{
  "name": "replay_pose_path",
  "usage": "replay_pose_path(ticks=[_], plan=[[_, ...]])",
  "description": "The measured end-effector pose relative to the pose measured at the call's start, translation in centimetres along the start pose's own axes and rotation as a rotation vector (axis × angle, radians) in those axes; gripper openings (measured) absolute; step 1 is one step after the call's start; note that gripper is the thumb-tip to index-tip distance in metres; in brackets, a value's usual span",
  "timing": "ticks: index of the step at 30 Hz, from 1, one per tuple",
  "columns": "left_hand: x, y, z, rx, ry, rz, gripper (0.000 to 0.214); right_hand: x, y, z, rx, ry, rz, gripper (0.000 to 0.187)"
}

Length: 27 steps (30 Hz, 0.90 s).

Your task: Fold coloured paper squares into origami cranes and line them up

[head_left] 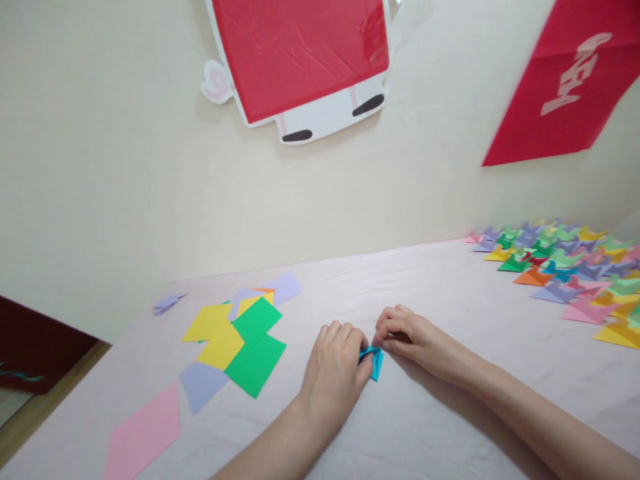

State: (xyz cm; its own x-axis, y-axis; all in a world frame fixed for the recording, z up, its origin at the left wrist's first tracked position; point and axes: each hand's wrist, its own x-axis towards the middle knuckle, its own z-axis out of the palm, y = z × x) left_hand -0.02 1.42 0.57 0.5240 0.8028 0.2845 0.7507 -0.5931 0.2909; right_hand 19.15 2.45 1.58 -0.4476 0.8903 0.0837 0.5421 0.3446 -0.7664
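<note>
A small piece of folded blue paper (377,367) sits between my hands, low over the cloth-covered table. My left hand (336,360) is closed around its left side, with the thumb in front and the fingers over the back, hiding much of it. At the paper's upper right corner, my right hand (403,331) pinches with thumb and forefinger. The fold's exact shape cannot be made out under the fingers.
Left of my hands lie loose square sheets, among them green (256,367), yellow (220,347) and pink paper (145,433). Rows of folded paper figures (555,267) stand at the right. A small purple folded piece (169,304) lies near the wall (300,207).
</note>
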Motion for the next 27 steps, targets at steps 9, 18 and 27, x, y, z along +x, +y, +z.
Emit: replay_pose_path(ticks=[9, 18, 27], plan=[[0.5, 0.0, 0.0, 0.065, -0.012, 0.032, 0.009, 0.4, 0.4, 0.2, -0.005, -0.021, 0.034, 0.009], [0.5, -1.0, -0.3, -0.209, -0.041, -0.046, 0.007, 1.7, -1.0, 0.6, -0.224, -0.036, 0.106, 0.012], [0.3, -1.2, -0.4, -0.562, 0.026, -0.203, 0.011, 2.4, -1.7, 0.3, -0.244, -0.063, 0.15, 0.009]])
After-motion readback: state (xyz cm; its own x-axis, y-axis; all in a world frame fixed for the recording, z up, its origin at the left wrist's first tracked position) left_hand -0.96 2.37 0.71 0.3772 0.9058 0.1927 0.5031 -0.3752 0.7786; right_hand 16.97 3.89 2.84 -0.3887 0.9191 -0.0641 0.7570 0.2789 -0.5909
